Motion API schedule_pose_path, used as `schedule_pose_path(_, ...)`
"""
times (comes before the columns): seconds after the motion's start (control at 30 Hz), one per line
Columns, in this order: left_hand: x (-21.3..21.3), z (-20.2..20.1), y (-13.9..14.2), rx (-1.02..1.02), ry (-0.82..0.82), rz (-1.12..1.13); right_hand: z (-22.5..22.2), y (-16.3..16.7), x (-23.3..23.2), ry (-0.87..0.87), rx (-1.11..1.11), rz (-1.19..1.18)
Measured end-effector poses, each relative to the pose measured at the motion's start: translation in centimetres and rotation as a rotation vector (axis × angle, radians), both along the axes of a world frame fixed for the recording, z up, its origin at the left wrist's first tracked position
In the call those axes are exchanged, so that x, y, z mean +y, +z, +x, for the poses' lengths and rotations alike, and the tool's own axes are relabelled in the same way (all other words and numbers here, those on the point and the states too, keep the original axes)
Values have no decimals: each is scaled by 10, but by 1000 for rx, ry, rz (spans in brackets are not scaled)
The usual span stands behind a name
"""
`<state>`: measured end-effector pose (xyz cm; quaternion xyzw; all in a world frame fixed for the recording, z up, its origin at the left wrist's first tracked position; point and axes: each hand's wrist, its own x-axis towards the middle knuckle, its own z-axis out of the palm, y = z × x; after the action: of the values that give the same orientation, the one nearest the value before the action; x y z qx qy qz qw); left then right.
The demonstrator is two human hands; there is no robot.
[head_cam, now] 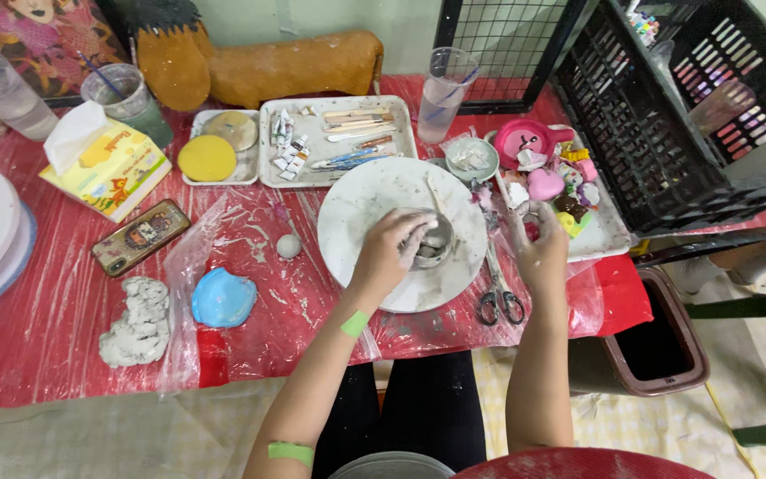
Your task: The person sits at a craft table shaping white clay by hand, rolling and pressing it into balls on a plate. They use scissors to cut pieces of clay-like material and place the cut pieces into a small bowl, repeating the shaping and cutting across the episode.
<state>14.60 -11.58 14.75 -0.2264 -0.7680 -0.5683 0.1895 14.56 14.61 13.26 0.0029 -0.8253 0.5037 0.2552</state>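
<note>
My left hand (pixel 394 246) rests on a small grey clay bowl (pixel 434 247) that sits on a round white turntable (pixel 374 200), fingers curled over its rim. A thin wooden stick (pixel 434 193) leans out of the bowl. My right hand (pixel 538 244) is off the turntable to the right, smeared with clay, fingers apart near the edge of a white tray of small colourful figures (pixel 607 232); whether it holds anything I cannot tell. Grey-handled scissors (pixel 499 293) lie just below that hand.
A grey clay lump (pixel 137 321), a blue clay piece (pixel 222 298), a small clay ball (pixel 288 246), a phone (pixel 140 236) and a tissue box (pixel 108 164) lie left. White trays with tools (pixel 340 142), cups (pixel 445 93) and a black crate (pixel 667 115) stand behind.
</note>
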Motion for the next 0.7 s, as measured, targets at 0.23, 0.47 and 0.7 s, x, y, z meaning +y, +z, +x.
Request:
schedule_pose_path(0.23, 6, 6, 11, 125, 32, -143, 7, -14, 2, 206, -198, -184)
schedule_pose_path(0.47, 11, 27, 2, -57, -126, 101, 19, -5, -58, 482, -231, -479)
schedule_pose_path(0.7, 6, 39, 13, -68, -56, 115, 27, -12, -62, 526, -360, -564)
